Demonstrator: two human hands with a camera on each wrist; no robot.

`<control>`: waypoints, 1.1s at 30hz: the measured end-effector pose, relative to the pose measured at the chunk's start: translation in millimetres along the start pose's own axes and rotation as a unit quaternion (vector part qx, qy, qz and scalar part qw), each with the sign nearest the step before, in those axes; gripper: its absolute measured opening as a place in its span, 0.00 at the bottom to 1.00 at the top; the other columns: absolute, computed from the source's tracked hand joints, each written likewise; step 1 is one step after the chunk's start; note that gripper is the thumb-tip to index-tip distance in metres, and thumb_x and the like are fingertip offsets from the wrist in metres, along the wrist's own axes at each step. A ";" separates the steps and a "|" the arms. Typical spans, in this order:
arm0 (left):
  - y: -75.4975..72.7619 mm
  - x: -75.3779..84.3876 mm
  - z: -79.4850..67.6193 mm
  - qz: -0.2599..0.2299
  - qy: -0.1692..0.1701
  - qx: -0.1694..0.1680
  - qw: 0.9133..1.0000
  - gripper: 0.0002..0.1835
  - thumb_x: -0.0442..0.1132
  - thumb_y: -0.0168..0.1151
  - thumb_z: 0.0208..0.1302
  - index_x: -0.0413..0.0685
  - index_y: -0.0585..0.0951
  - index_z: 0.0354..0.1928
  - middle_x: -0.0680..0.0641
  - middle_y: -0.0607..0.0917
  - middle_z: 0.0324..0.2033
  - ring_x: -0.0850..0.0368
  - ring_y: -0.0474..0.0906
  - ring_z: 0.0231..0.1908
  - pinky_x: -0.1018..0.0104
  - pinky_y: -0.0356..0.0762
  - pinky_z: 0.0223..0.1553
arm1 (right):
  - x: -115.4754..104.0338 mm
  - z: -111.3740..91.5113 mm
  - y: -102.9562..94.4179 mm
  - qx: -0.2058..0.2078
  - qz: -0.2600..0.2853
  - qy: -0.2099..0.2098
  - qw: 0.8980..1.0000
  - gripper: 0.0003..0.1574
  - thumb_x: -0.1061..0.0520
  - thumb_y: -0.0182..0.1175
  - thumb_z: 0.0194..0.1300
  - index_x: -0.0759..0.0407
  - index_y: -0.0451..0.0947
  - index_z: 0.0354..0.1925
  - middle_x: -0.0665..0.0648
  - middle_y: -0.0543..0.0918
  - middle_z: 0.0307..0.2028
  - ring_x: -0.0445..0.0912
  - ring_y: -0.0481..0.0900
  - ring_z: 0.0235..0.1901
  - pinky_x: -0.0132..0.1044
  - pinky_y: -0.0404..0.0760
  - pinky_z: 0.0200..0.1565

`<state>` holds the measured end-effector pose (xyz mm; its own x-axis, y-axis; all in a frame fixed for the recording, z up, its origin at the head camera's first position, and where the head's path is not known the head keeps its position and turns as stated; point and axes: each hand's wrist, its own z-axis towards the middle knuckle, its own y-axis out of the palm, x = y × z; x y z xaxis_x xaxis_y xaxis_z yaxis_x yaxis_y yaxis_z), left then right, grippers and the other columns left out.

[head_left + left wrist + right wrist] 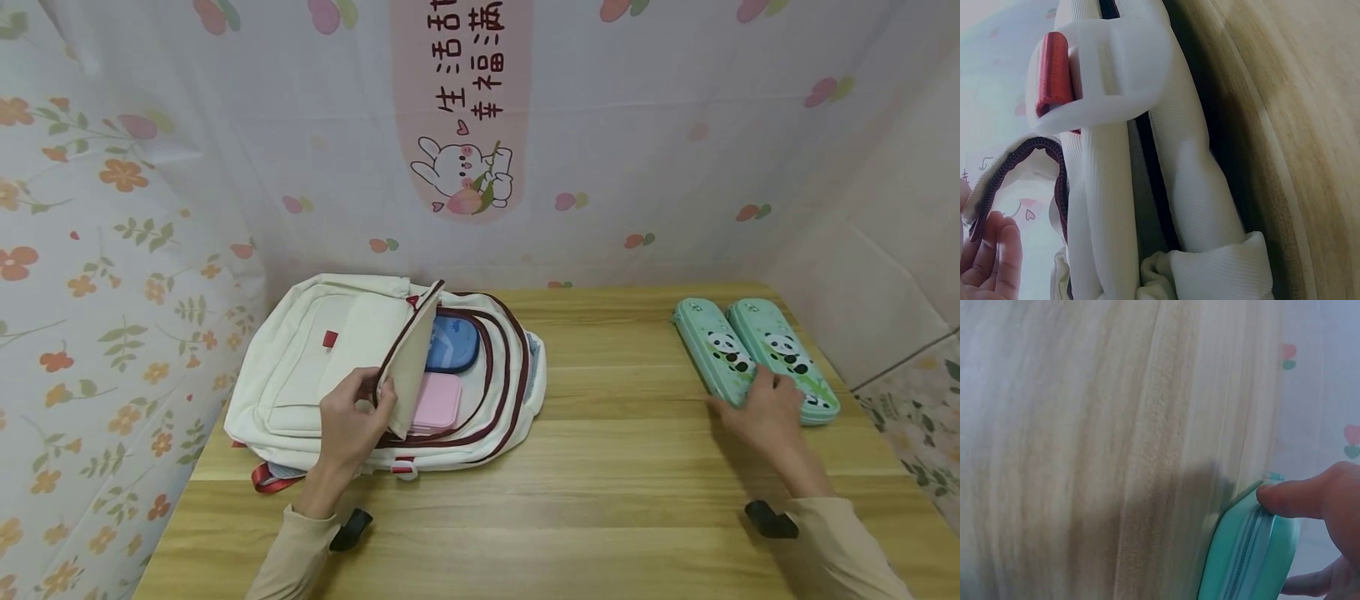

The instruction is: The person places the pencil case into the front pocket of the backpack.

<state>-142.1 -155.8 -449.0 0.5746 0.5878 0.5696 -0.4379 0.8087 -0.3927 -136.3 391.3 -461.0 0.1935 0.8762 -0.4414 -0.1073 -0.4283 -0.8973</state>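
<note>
In the head view, my left hand pinches the zippered edge of the front pocket flap of a white backpack. The flap stands lifted, and inside the pocket lie a blue case and a pink case. My right hand grips the near end of a mint green panda pencil case, the left one of two. Its thumb lies along the zipper side in the right wrist view. A second panda pencil case sits right beside it.
Everything lies on a wooden table. A printed cloth hangs behind it, and a floral one on the left. A white buckle with a red strap shows on the backpack's side in the left wrist view.
</note>
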 end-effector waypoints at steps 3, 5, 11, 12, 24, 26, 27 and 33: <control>0.5 0.8 -0.3 -0.002 -0.003 0.000 1.000 0.05 0.29 0.65 0.56 0.35 0.83 0.36 0.44 0.85 0.24 0.62 0.77 0.22 0.78 0.75 0.26 | 1.8 -1.2 -0.4 0.004 0.003 0.004 1.000 0.59 0.50 0.68 0.63 0.92 0.48 0.66 0.95 0.54 0.56 0.84 0.53 0.55 0.74 0.60 0.49; 0.4 0.8 -0.4 -0.005 0.000 0.003 1.000 0.05 0.29 0.65 0.56 0.34 0.83 0.36 0.44 0.85 0.24 0.62 0.77 0.21 0.78 0.75 0.26 | 1.3 -1.9 -0.3 0.004 0.004 0.004 1.000 0.58 0.50 0.68 0.63 0.93 0.48 0.65 0.95 0.54 0.55 0.84 0.53 0.55 0.73 0.61 0.49; 1.4 -0.1 -0.7 -0.011 0.009 0.009 1.000 0.06 0.27 0.64 0.55 0.34 0.83 0.36 0.43 0.85 0.24 0.63 0.77 0.21 0.76 0.75 0.25 | 1.4 -4.4 0.4 0.002 -0.008 0.007 1.000 0.56 0.49 0.68 0.62 0.94 0.53 0.60 0.95 0.56 0.53 0.84 0.55 0.53 0.72 0.63 0.47; 1.6 -0.1 -0.9 -0.012 0.006 0.007 1.000 0.06 0.27 0.64 0.56 0.33 0.83 0.36 0.43 0.85 0.24 0.63 0.77 0.21 0.77 0.75 0.25 | 1.6 -4.7 0.4 0.005 -0.013 0.006 1.000 0.55 0.48 0.68 0.62 0.95 0.54 0.58 0.95 0.57 0.52 0.84 0.56 0.52 0.72 0.64 0.46; 1.6 -1.2 -3.3 -0.011 -0.001 -0.006 1.000 0.07 0.28 0.65 0.57 0.32 0.83 0.37 0.43 0.86 0.25 0.63 0.78 0.22 0.79 0.76 0.27 | 3.7 -7.1 -0.7 0.003 -0.036 0.001 0.999 0.51 0.40 0.69 0.60 0.88 0.65 0.45 0.88 0.72 0.38 0.79 0.74 0.37 0.61 0.74 0.30; 1.8 -1.3 -3.3 -0.010 -0.002 -0.006 1.000 0.07 0.28 0.65 0.57 0.33 0.83 0.37 0.43 0.86 0.25 0.63 0.78 0.22 0.80 0.76 0.27 | 5.6 -8.1 1.0 0.013 -0.025 0.003 1.000 0.51 0.39 0.70 0.59 0.89 0.66 0.47 0.87 0.74 0.38 0.78 0.75 0.37 0.61 0.75 0.30; 1.9 -1.3 -3.3 -0.010 -0.002 -0.006 1.000 0.07 0.28 0.65 0.57 0.33 0.83 0.37 0.43 0.86 0.25 0.63 0.78 0.22 0.80 0.76 0.27 | 7.0 -8.5 2.2 0.020 -0.020 0.004 1.000 0.53 0.39 0.70 0.59 0.90 0.66 0.49 0.88 0.74 0.40 0.79 0.75 0.38 0.62 0.75 0.32; 2.1 0.9 -3.0 -0.012 0.001 -0.003 1.000 0.07 0.27 0.66 0.56 0.33 0.83 0.38 0.42 0.86 0.25 0.61 0.78 0.21 0.78 0.76 0.26 | 11.8 -12.1 11.9 0.093 0.000 -0.002 0.996 0.49 0.42 0.74 0.53 0.86 0.71 0.48 0.85 0.78 0.39 0.76 0.77 0.36 0.60 0.73 0.31</control>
<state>-140.5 -153.6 -451.4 0.5855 0.5683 0.5781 -0.4205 0.8226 -0.3828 -123.5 394.0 -477.1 0.1893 0.8777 -0.4402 -0.2854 -0.3797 -0.8800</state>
